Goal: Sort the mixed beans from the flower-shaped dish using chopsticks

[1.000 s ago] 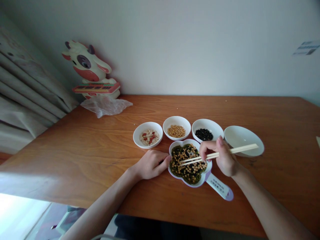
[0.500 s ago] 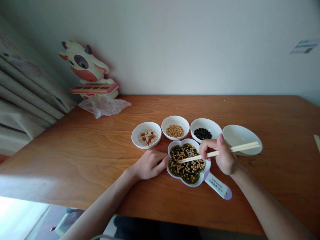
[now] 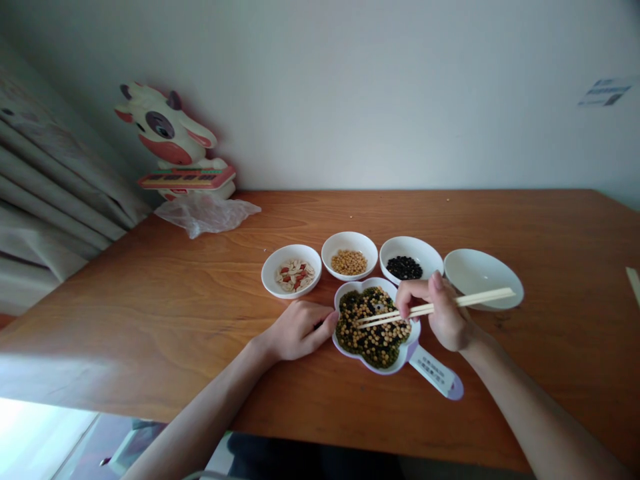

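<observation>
A flower-shaped white dish (image 3: pixel 395 365) full of mixed yellow, green and black beans sits near the table's front edge. My right hand (image 3: pixel 443 317) grips a pair of wooden chopsticks (image 3: pixel 470 300), whose tips rest over the mixed beans, slightly parted. My left hand (image 3: pixel 300 330) lies loosely curled on the table, its thumb touching the dish's left rim. Behind the dish stand small white bowls: one with seeds and red pieces (image 3: pixel 291 275), one with yellow beans (image 3: pixel 349 261), one with black beans (image 3: pixel 406 267), and an empty bowl (image 3: pixel 483 277) at the right.
The wooden table (image 3: pixel 150 280) meets a plain wall. A cow-shaped toy keyboard (image 3: pixel 175 150) and a crumpled clear plastic bag (image 3: pixel 205 212) sit at the back left. A curtain (image 3: pixel 45 193) hangs at the left. A purple-edged label or handle (image 3: pixel 440 379) sticks out from the dish.
The chopstick tips closed together over the beans, then parted slightly again. The view drifted a little; both hands stay in place.
</observation>
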A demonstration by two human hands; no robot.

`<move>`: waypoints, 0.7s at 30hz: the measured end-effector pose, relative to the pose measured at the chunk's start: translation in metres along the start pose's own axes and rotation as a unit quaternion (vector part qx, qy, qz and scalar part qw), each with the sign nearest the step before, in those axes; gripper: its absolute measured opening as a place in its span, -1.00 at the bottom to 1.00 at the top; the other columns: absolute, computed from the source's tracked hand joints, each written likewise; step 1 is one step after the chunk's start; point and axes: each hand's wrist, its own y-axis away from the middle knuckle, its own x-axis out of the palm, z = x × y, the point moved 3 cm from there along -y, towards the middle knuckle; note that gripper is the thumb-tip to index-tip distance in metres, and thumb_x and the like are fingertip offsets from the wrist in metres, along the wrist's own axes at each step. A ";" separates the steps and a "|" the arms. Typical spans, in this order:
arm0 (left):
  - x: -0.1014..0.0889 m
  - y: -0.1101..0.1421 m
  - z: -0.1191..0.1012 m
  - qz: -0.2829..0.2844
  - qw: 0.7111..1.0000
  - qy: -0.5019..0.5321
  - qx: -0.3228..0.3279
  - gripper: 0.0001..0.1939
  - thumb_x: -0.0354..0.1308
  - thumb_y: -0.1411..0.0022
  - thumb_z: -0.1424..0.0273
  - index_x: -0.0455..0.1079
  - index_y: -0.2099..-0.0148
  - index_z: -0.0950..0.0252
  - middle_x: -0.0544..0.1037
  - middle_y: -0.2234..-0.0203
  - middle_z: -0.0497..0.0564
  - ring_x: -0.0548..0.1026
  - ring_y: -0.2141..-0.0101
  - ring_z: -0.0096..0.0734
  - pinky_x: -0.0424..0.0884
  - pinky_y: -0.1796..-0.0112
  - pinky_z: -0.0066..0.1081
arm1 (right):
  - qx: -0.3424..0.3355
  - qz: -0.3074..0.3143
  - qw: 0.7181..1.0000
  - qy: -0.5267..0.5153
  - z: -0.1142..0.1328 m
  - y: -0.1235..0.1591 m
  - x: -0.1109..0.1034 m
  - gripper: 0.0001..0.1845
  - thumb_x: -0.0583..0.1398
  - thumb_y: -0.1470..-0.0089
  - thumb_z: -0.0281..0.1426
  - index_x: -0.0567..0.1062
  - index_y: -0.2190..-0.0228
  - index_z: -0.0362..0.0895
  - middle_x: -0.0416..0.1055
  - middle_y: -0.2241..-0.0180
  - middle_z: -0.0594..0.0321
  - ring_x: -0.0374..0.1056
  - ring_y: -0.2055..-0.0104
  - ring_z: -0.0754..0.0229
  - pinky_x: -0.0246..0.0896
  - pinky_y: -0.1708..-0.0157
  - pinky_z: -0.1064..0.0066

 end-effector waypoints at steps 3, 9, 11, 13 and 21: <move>0.000 0.000 0.000 0.001 1.000 -0.001 0.002 -0.48 -0.17 -0.68 0.20 0.27 0.37 0.26 0.44 0.50 -0.05 0.27 0.49 -0.46 0.24 0.37 -0.41 | -0.001 -0.002 1.000 0.002 -0.001 0.000 0.000 -0.04 -0.33 -0.45 0.20 0.51 0.54 -0.07 0.37 0.55 0.19 0.29 0.46 0.14 0.15 0.40 0.23; 0.000 -0.001 -0.002 0.000 1.000 -0.002 0.001 -0.49 -0.17 -0.68 0.22 0.26 0.37 0.26 0.43 0.50 -0.05 0.29 0.49 -0.47 0.24 0.38 -0.41 | -0.002 0.007 1.000 -0.003 -0.002 0.000 0.003 -0.05 -0.33 -0.45 0.19 0.53 0.53 -0.06 0.39 0.54 0.19 0.29 0.47 0.14 0.15 0.41 0.24; -0.001 -0.001 -0.002 -0.001 1.000 -0.003 0.002 -0.49 -0.17 -0.68 0.22 0.26 0.38 0.26 0.43 0.51 -0.05 0.29 0.50 -0.47 0.23 0.39 -0.41 | -0.002 0.003 1.000 -0.004 -0.002 0.000 0.004 -0.06 -0.32 -0.45 0.19 0.53 0.53 -0.06 0.39 0.54 0.19 0.29 0.47 0.14 0.16 0.41 0.23; -0.001 -0.001 -0.002 0.001 1.000 -0.003 0.002 -0.49 -0.17 -0.67 0.22 0.27 0.38 0.26 0.44 0.51 -0.05 0.30 0.49 -0.46 0.24 0.38 -0.42 | 0.001 0.000 1.000 -0.006 -0.002 0.000 0.004 -0.06 -0.32 -0.46 0.19 0.52 0.53 -0.06 0.39 0.54 0.19 0.29 0.47 0.14 0.16 0.41 0.23; 0.000 0.000 -0.001 0.004 1.000 0.001 0.000 -0.50 -0.17 -0.68 0.21 0.23 0.37 0.25 0.43 0.49 -0.06 0.30 0.48 -0.46 0.24 0.37 -0.42 | 0.012 -0.002 1.000 -0.009 -0.002 -0.001 0.006 -0.08 -0.30 -0.47 0.16 0.52 0.52 -0.07 0.39 0.53 0.21 0.29 0.48 0.16 0.15 0.42 0.25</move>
